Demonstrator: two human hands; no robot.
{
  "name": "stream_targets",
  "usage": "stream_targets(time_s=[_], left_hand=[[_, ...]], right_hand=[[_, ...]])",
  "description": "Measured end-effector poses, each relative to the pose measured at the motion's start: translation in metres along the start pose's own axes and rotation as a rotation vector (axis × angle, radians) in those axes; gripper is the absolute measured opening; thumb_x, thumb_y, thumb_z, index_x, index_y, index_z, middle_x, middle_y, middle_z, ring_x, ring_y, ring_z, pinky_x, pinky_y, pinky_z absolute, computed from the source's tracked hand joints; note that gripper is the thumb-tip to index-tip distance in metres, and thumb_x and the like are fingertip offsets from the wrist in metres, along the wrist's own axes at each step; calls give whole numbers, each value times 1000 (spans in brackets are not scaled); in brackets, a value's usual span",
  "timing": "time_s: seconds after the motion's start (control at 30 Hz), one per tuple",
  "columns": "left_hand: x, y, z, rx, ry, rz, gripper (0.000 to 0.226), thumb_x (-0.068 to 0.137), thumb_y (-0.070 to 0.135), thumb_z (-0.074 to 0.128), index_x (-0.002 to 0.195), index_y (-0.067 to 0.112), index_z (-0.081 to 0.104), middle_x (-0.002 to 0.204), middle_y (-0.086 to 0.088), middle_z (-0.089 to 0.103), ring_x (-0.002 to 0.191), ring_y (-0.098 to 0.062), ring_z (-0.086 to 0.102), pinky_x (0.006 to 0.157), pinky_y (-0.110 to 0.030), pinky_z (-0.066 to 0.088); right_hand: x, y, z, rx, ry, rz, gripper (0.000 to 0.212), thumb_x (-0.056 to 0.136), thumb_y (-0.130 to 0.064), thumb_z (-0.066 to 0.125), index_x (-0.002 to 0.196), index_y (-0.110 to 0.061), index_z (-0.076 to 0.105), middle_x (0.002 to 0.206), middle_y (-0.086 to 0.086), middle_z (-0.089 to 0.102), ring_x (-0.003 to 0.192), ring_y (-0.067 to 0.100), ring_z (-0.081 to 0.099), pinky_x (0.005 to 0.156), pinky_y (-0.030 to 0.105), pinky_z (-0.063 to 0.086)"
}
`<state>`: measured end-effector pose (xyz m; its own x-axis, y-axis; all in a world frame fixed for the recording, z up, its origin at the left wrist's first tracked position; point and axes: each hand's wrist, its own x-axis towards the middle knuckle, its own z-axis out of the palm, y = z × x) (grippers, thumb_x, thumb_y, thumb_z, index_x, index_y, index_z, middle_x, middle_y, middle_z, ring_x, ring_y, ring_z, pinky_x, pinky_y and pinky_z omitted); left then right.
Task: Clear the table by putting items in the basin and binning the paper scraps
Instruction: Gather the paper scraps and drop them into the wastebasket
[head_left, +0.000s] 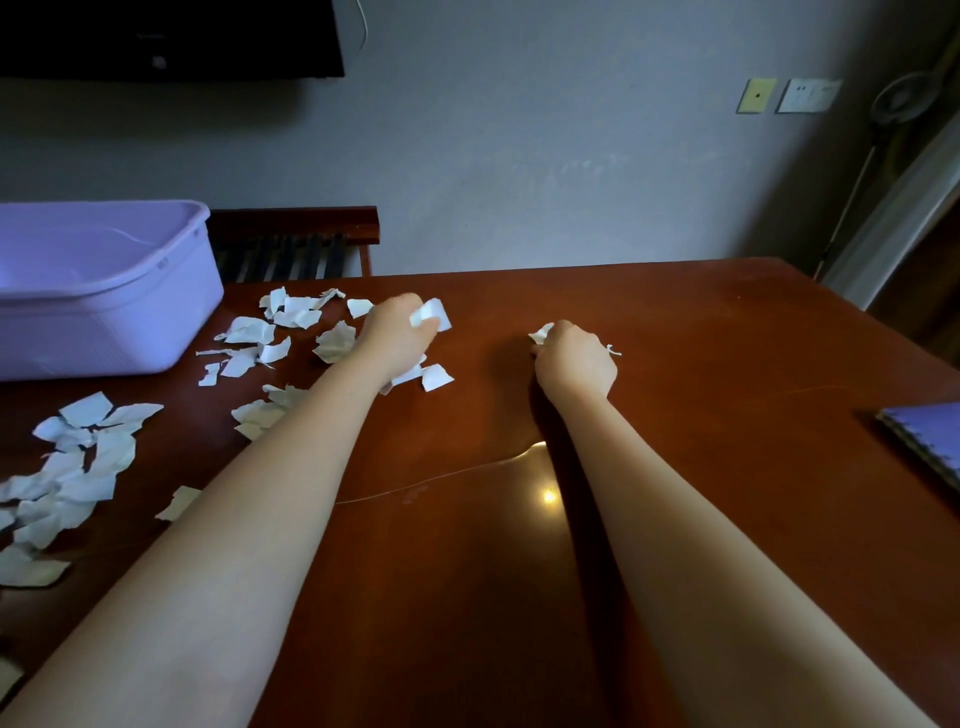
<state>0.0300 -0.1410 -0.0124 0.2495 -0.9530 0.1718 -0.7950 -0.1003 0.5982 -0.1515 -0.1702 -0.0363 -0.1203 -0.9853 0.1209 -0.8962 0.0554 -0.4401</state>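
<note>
Left hand, far centre of the table: fingers curled, pinching a white paper scrap. Right hand, just right of it: clenched round small crumpled scraps, with bits poking out on both sides of the fist. Hands apart, both low at the tabletop. Loose scraps litter the left half of the table, from the near left edge to the far side beside the left hand. Purple basin on the table, far left, scraps just right of it. Notebook at the right edge.
</note>
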Motion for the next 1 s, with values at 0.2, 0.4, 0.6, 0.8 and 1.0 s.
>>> stream_targets(time_s=[0.2, 0.4, 0.6, 0.8, 1.0], left_hand=[[-9, -13, -5, 150, -327, 2, 32, 90, 26, 55, 66, 17, 35, 70, -1, 37, 63, -14, 37, 53, -26, 31], [-13, -2, -10, 274, -436, -40, 41, 90, 26, 59, 127, 16, 44, 119, -7, 50, 101, -21, 49, 75, -28, 42], [-7, 11, -16, 395, -531, -86, 44, 88, 28, 60, 125, 8, 48, 105, -13, 57, 81, -20, 55, 60, -23, 39], [-10, 9, -10, 369, -496, -106, 38, 89, 26, 59, 120, 5, 52, 111, -20, 57, 84, -23, 51, 66, -27, 37], [-20, 11, -4, 340, -416, -93, 47, 97, 26, 48, 138, 6, 40, 137, -14, 47, 120, -29, 48, 84, -28, 38]], right_hand=[[-4, -2, -2, 8, 12, -4, 17, 94, -15, 49, 107, -13, 59, 101, 9, 66, 84, 27, 60, 66, 30, 40], [-6, -1, -2, 16, 26, -27, 16, 94, -15, 48, 108, -14, 56, 101, 9, 67, 88, 28, 62, 65, 30, 41], [-7, -3, -3, 3, 21, -4, 27, 91, -8, 48, 118, -12, 48, 105, 10, 66, 94, 30, 64, 66, 31, 43], [-4, -5, -3, -32, -4, 11, 24, 92, -13, 53, 116, -13, 54, 108, 10, 66, 96, 29, 63, 68, 32, 43], [-6, -2, -1, 70, 49, -28, 20, 97, -16, 44, 116, -15, 51, 103, 9, 67, 87, 27, 64, 65, 32, 49]])
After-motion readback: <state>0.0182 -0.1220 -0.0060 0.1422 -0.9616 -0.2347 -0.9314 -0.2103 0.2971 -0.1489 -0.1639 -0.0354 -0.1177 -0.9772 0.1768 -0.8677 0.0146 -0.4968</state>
